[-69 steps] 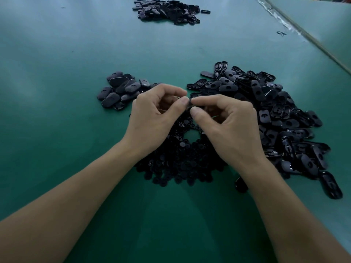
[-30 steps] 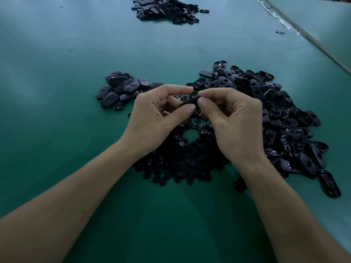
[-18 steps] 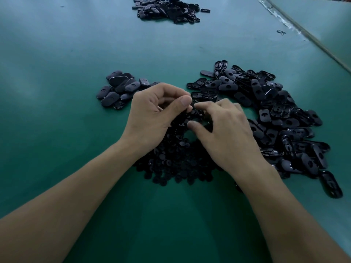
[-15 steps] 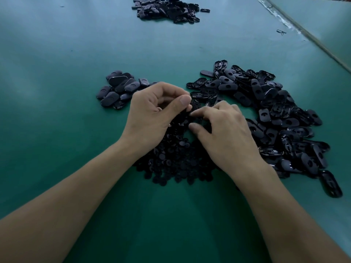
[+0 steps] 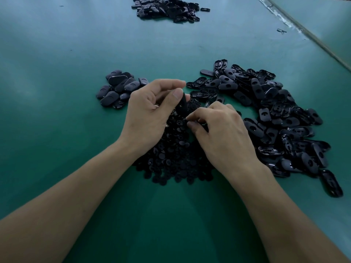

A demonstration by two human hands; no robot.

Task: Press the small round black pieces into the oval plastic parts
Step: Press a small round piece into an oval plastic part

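Left fingers (image 5: pixel 177 95) are clamped on one oval part (image 5: pixel 182 105); right fingers (image 5: pixel 191 126) are pinched down in the round pieces (image 5: pixel 174 160). Three oval piles are seen.

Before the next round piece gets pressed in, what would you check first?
1. Oval part held in left hand: ok.
2. Right hand fingers at the round-piece pile: ok.
3. Round piece actually pinched: cannot tell, fingers hide it.
4. Oval part's hole facing the right hand: cannot tell.
5. Supply of unfilled ovals within reach at right: ok.
6. Small heap at left kept apart: ok.
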